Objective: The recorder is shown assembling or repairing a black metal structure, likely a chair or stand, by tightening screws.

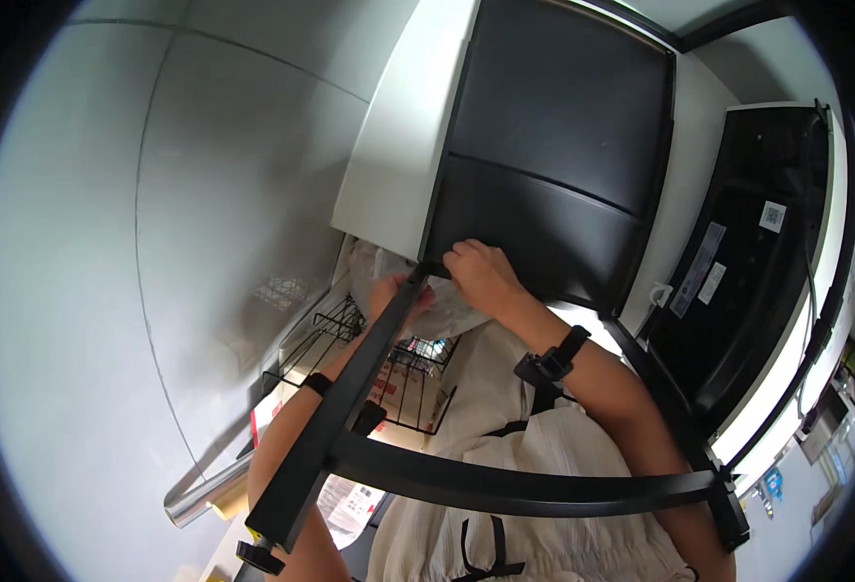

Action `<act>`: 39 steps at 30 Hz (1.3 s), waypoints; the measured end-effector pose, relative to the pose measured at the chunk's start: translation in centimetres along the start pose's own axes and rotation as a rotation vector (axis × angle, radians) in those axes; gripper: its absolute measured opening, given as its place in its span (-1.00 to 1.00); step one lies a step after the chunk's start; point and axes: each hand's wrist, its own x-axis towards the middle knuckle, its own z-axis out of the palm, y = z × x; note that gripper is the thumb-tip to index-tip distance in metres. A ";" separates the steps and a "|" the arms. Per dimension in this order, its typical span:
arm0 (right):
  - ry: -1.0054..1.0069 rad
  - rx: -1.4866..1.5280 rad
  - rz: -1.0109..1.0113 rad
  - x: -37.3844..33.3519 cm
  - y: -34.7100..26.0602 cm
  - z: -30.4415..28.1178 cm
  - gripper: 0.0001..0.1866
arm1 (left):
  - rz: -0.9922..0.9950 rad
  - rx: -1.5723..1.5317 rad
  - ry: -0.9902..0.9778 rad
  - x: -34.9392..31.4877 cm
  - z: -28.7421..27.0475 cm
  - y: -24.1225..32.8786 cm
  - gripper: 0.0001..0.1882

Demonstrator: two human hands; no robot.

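Observation:
My right hand [483, 278] rests at the lower left corner of a black two-part panel [544, 228]. Its fingers are bent and closed together, and what lies in them is hidden. Behind a black metal bar [374, 359], partly covered by it, my left hand [387, 294] is curled, with fingertips showing past the bar's right side. Whatever it grips cannot be made out. A crumpled translucent plastic bag [454, 312] lies against both hands. The bar belongs to a black frame whose curved crosspiece [525, 488] passes over my forearms.
Pale wall panels [233, 194] stand close on the left. Below my hands is a black wire basket [413, 393] with packages. A white cabinet side [398, 136] borders the black panel. On the right is a black appliance [753, 252] with labels and a cable. A shiny metal tube [204, 493] lies lower left.

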 end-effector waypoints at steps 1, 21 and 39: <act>-0.007 0.006 -0.001 0.1 -0.2 0.0 -0.91 | -0.029 -0.147 0.010 0.1 0.0 -0.4 -0.89; 0.003 0.012 0.015 0.0 -0.5 -0.7 -0.91 | -0.096 -0.245 0.026 0.4 -0.6 -0.2 -0.82; -0.070 -0.006 -0.019 0.2 -0.8 -1.2 -0.91 | -0.114 -0.425 0.046 -0.1 -0.2 0.9 -0.78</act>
